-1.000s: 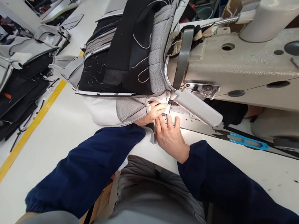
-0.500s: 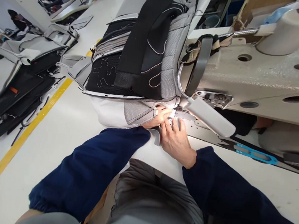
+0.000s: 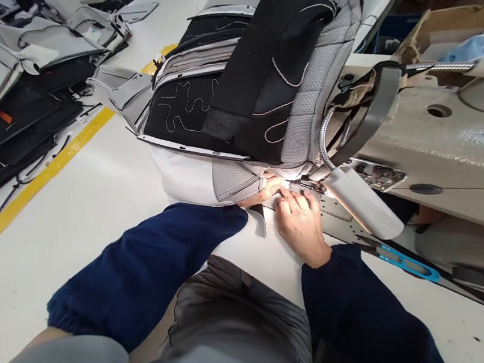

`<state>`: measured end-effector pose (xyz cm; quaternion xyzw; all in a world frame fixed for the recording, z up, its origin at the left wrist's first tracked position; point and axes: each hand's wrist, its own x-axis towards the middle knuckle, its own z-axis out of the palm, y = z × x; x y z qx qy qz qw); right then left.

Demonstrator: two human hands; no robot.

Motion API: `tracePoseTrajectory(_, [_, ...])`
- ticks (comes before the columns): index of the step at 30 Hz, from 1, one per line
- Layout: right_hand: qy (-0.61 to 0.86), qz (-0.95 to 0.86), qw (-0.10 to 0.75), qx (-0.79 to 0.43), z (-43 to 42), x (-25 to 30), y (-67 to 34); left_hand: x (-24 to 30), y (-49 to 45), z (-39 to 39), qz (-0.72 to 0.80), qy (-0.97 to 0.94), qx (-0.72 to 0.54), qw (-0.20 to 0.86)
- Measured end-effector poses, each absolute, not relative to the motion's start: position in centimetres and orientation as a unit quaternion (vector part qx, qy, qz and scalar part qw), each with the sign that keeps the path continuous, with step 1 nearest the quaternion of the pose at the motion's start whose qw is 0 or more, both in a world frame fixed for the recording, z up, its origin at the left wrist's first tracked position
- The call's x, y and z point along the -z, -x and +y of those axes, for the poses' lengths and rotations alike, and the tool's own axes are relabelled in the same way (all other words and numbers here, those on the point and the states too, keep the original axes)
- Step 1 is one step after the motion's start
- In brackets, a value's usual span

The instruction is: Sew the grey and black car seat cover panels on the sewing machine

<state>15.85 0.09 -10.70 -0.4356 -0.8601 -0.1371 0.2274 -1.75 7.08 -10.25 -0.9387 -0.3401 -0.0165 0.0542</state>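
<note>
A bulky seat cover (image 3: 254,78) of black and grey fabric with white stitch lines is bunched on the white table (image 3: 94,176), left of the sewing machine (image 3: 447,141). My left hand (image 3: 262,191) is tucked under its grey mesh edge, fingers closed on the fabric beside the needle area. My right hand (image 3: 302,223) lies on the fabric just in front of the presser foot, fingers curled down and pressing on it under the lamp (image 3: 362,201).
Blue thread snips (image 3: 407,264) lie on the table right of the machine. More black and grey covers (image 3: 19,98) are piled at the far left. A yellow stripe (image 3: 26,192) runs along the table. A person works far back left.
Both hands stay at the needle; my right hand has crept a little closer to the presser foot. My view has shifted, so the cover and machine appear further right.
</note>
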Motion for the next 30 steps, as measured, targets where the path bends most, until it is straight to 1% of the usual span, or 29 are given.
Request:
tracePoseTrajectory(6, [0.450, -0.856, 0.221, 0.126, -0.1, 11.1, -15.5, 9.6, 1.2, 6.9, -0.358, 0.929, 0.029, 0.084])
tracePoseTrajectory(11, [0.454, -0.851, 0.245, 0.098, 0.0, 11.1, -15.7, 8.6, 0.7, 7.4, -0.379, 0.924, 0.005, 0.056])
tracePoseTrajectory(22, [0.470, -0.842, 0.254, 0.077, 0.0, 11.8, -15.5, 8.9, 0.9, 7.5, -0.369, 0.929, 0.005, 0.015])
tracePoseTrajectory(30, [0.481, -0.832, 0.267, 0.067, 0.0, 12.2, -15.1, 7.1, 0.6, 7.4, -0.375, 0.926, -0.030, 0.032])
